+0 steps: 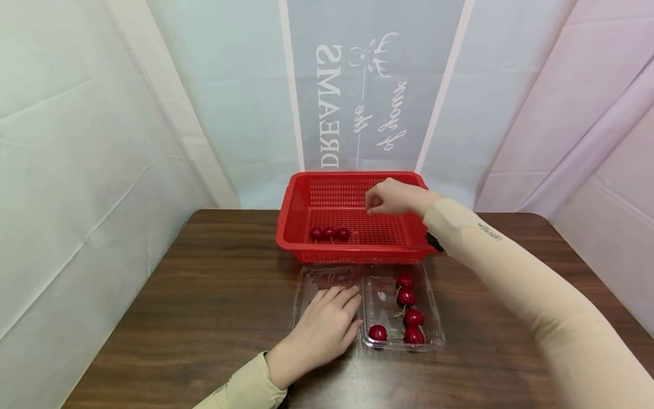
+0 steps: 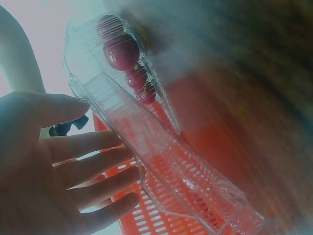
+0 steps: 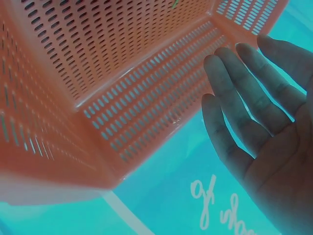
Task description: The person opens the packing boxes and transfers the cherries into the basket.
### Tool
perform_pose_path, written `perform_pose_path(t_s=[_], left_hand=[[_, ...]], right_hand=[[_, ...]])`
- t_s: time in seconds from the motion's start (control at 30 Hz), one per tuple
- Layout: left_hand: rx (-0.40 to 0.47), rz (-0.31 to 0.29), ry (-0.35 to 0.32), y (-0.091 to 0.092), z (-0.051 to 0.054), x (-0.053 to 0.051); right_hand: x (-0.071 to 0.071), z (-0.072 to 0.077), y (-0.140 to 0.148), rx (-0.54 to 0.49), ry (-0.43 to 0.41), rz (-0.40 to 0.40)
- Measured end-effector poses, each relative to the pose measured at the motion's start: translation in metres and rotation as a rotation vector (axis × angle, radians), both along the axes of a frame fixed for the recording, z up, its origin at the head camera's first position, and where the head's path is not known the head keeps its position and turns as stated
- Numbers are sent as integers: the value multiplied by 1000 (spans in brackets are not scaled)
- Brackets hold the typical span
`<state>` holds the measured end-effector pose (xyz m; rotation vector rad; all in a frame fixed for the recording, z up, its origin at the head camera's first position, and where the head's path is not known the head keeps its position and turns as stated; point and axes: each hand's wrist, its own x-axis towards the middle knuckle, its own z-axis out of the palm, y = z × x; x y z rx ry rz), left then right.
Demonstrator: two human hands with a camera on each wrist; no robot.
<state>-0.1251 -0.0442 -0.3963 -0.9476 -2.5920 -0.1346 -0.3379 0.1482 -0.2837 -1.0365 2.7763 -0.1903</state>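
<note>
Counting three round red cherries (image 1: 329, 233) in the red plastic basket (image 1: 357, 255) mid-frame, five left in the clear plastic box (image 1: 377, 309); left hand (image 1: 327, 321), right hand (image 1: 394, 197): fingers loose, gripping nothing lol.

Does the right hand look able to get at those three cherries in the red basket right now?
Probably yes: the right hand looks empty and appears to hover over the open-topped red basket, and nothing visible stands between it and the three cherries on the basket's floor.
</note>
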Motion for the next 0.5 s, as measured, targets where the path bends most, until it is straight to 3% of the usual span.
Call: perform_pose_path(t_s=[0.5], left_hand=[[4,6,6,-1,0,1]], right_hand=[[28,1,5,-45,13,110]])
